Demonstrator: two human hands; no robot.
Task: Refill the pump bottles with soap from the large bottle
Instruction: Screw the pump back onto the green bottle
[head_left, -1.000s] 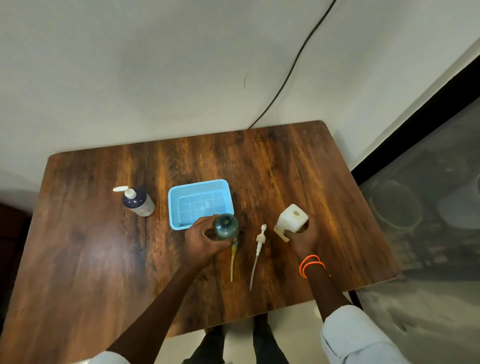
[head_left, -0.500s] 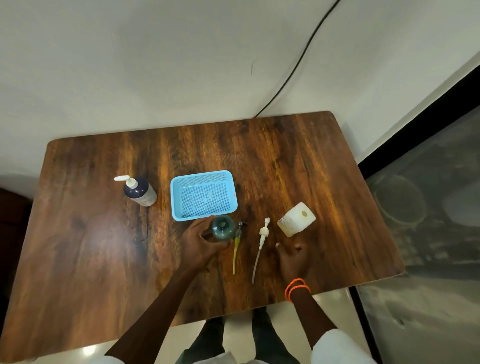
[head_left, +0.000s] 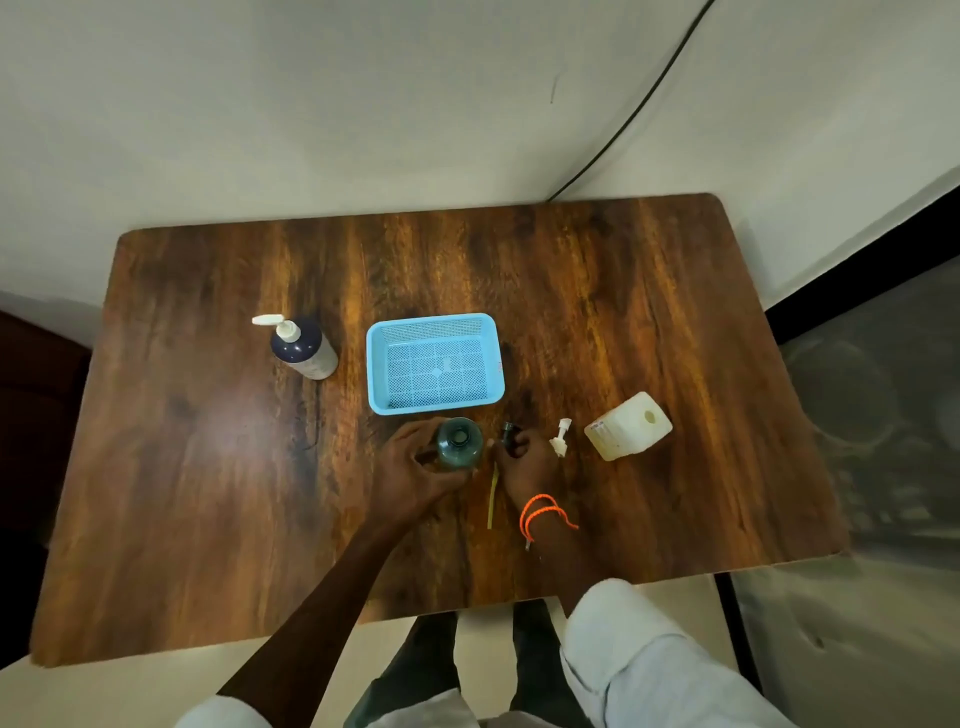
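- My left hand (head_left: 415, 470) is wrapping around the open green bottle (head_left: 458, 446), steadying its slick, light body near the desk's (head_left: 208, 467) front edge.
- My right hand (head_left: 522, 462) is closing on the dark pump head (head_left: 510, 434); I am judging its yellow tube (head_left: 492, 499) floppy, so the collar is the grip.

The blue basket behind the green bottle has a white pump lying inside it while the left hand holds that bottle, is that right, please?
Not quite: the blue basket holds nothing. The white pump lies on the table, right of the right hand. The head view shows this. The left hand does hold the green bottle.
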